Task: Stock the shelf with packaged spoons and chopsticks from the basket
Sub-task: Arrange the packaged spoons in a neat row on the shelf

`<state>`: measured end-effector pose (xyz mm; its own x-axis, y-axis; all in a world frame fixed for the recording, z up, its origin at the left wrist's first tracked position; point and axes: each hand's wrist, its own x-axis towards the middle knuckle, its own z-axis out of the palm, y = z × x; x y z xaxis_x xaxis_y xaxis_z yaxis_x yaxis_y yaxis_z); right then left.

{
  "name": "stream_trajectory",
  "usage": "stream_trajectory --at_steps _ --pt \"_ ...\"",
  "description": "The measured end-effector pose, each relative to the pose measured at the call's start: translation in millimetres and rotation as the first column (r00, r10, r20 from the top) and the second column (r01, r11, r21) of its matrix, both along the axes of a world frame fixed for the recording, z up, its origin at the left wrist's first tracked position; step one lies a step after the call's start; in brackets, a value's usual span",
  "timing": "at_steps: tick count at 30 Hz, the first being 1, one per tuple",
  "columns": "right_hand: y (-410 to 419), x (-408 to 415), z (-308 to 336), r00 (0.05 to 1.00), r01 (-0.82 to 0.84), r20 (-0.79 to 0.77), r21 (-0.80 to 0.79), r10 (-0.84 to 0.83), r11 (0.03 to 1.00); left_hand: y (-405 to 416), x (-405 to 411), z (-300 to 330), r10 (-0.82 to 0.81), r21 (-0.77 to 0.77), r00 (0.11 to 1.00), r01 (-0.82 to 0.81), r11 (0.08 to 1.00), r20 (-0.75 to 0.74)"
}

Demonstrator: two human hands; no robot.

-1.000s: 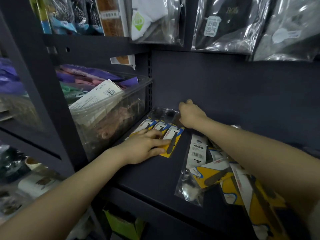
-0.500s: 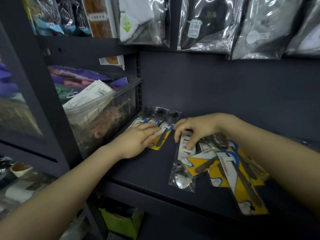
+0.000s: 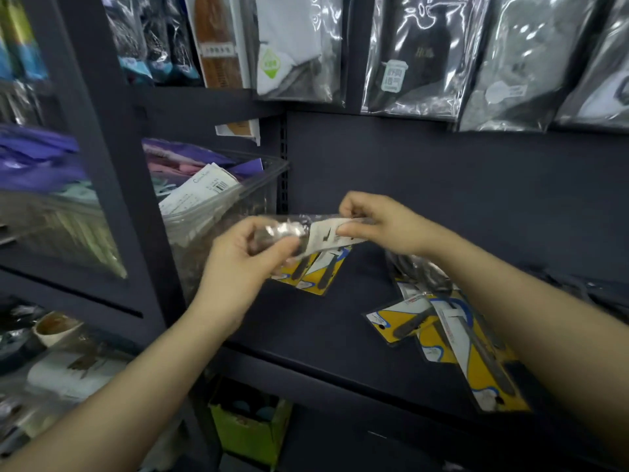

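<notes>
Both hands hold one packaged spoon (image 3: 320,235) sideways in the air above the dark shelf (image 3: 320,328). My left hand (image 3: 252,257) grips its clear bowl end, and my right hand (image 3: 377,223) pinches the white card end. Beneath it, a neat row of yellow spoon packs (image 3: 316,270) lies by the left side of the shelf. A loose pile of spoon packs (image 3: 452,338) lies on the shelf to the right, partly under my right forearm. No basket is in view.
A clear plastic bin (image 3: 218,212) full of packets stands on the shelf at the left. Bagged goods (image 3: 408,52) hang from the shelf above. A green box (image 3: 248,430) sits on the lower level. The dark back panel (image 3: 442,185) closes the shelf.
My right hand lifted one spoon pack off the right pile. My left hand left the row of packs and took hold of that pack's other end.
</notes>
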<state>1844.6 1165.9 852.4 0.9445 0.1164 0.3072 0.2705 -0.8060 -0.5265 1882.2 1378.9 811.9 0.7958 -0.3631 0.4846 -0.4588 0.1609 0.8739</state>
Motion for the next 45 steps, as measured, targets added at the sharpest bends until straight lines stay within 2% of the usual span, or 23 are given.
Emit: stream_trajectory --at_steps 1,2,3,4,5,7,8,10,12,14,16,19,22,26,29,32,34,39,41,43,45 --pt "6.1 -1.7 -1.5 0.998 -0.023 -0.05 0.131 0.03 0.991 3.9 -0.8 2.3 -0.018 -0.084 0.999 0.014 0.996 -0.043" --pt "12.8 -2.5 -3.7 0.992 -0.039 -0.108 0.237 0.066 0.971 8.2 -2.0 4.5 -0.014 -0.106 1.0 0.012 0.994 -0.015" --pt "20.5 -2.8 -6.8 0.985 -0.05 -0.143 0.291 0.095 0.955 12.7 -3.8 6.4 -0.004 -0.096 0.999 0.008 0.995 0.04" --pt "28.9 -2.2 -10.2 0.984 -0.048 -0.15 0.277 0.093 0.96 16.1 -4.9 7.8 0.002 -0.081 0.995 0.005 0.997 0.097" --pt "39.1 -1.4 -12.4 0.992 -0.028 -0.114 0.217 0.054 0.976 19.2 -6.2 10.0 0.01 -0.066 0.99 -0.001 0.998 0.141" --pt "60.8 -1.5 -14.9 0.99 0.062 0.119 0.064 -0.07 0.996 25.2 -7.1 15.1 0.063 -0.064 0.978 -0.051 0.997 0.198" --pt "73.6 -4.6 -13.7 0.962 0.125 0.233 0.082 -0.141 0.989 27.8 -6.6 17.6 0.114 -0.072 0.968 -0.1 0.992 0.225" --pt "98.4 -14.3 -7.8 0.925 0.123 0.307 0.309 -0.222 0.943 32.3 -6.1 23.5 0.211 -0.079 0.924 -0.196 0.977 0.318" --pt "120.6 -24.5 -1.1 0.955 -0.02 0.26 0.539 -0.143 0.842 36.3 -8.1 30.4 0.269 -0.061 0.843 -0.273 0.96 0.465" --pt "134.2 -31.9 5.0 0.974 -0.051 0.201 0.637 -0.101 0.769 37.6 -10.8 34.9 0.299 -0.05 0.752 -0.334 0.941 0.587" --pt "141.3 -37.0 9.8 0.972 -0.024 0.193 0.652 -0.136 0.758 36.0 -12.7 35.9 0.289 -0.039 0.696 -0.352 0.935 0.657" --pt "146.6 -42.9 11.5 0.946 0.047 0.209 0.671 -0.249 0.74 30.3 -17.8 33.7 0.262 -0.027 0.694 -0.33 0.944 0.671" --pt "150.0 -45.9 11.2 0.94 0.064 0.207 0.674 -0.272 0.736 26.3 -18.9 34.6 0.194 0.012 0.724 -0.269 0.963 0.662" --pt "133.6 -36.8 10.1 0.918 0.138 0.182 0.685 -0.351 0.715 28.8 -7.0 33.1 -0.015 0.247 0.748 -0.2 0.948 0.664" --pt "109.2 -26.8 8.7 0.942 0.184 0.016 0.811 -0.335 0.556 33.9 4.2 16.1 -0.09 0.44 0.769 -0.262 0.859 0.633" --pt "92.1 -16.7 2.7 0.938 0.262 -0.127 0.869 -0.321 0.42 39.8 11.3 0.1 -0.071 0.502 0.758 -0.356 0.788 0.649" --pt "86.0 -5.3 -5.2 0.931 0.318 -0.209 0.867 -0.298 0.383 41.9 12.7 -4.8 -0.07 0.539 0.781 -0.36 0.762 0.621" --pt "79.1 32.5 -29.9 0.918 0.394 -0.279 0.719 -0.28 0.573 37.6 16.2 -17.7 -0.09 0.692 0.853 -0.35 0.632 0.514" --pt "76.8 50.0 -37.1 0.909 0.416 -0.233 0.539 -0.345 0.732 35.2 17.0 -20.7 -0.064 0.743 0.879 -0.359 0.564 0.473" --pt "74.0 63.6 -39.0 0.917 0.4 -0.112 0.273 -0.384 0.875 33.3 18.4 -23.8 -0.042 0.801 0.894 -0.377 0.465 0.446" --pt "73.1 72.3 -39.2 0.928 0.371 -0.064 0.079 -0.367 0.925 32.5 20.0 -26.3 -0.021 0.831 0.902 -0.388 0.399 0.432"
